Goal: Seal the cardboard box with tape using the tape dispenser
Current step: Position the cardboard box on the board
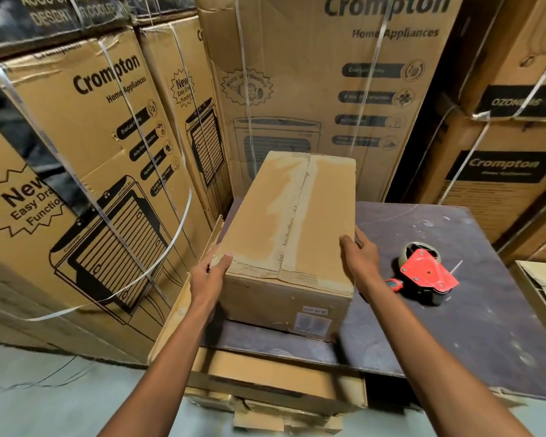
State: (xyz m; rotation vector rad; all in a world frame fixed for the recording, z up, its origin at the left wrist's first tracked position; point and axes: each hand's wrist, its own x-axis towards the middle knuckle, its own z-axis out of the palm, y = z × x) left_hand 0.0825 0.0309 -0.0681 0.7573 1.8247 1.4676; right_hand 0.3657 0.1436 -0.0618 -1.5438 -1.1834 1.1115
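Cardboard, plain brown and matte, makes up the long rectangular box (289,228) at the centre of the frame; its top flaps meet along a lengthwise seam flanked by pale, torn strips where the paper surface looks peeled away, and a small printed label sits on the near end face. The box rests on a dark, scuffed board (473,326) speckled with pale marks, which fills the lower right of the frame.

Both hands are on the near end of the box. The left hand (209,274) is partly open and wraps the near left corner, thumb lying on the top face and fingers down the side. The right hand (360,252) is also partly open, pressed flat against the right edge with the thumb on top. Neither hand carries anything else.

To the right of the box, apart from the right hand, a tape dispenser (426,274) lies on its side on the board: red angular plate, black body, roll of tape at its far end.

Tall printed cartons (108,159) bound with white straps fill the background.
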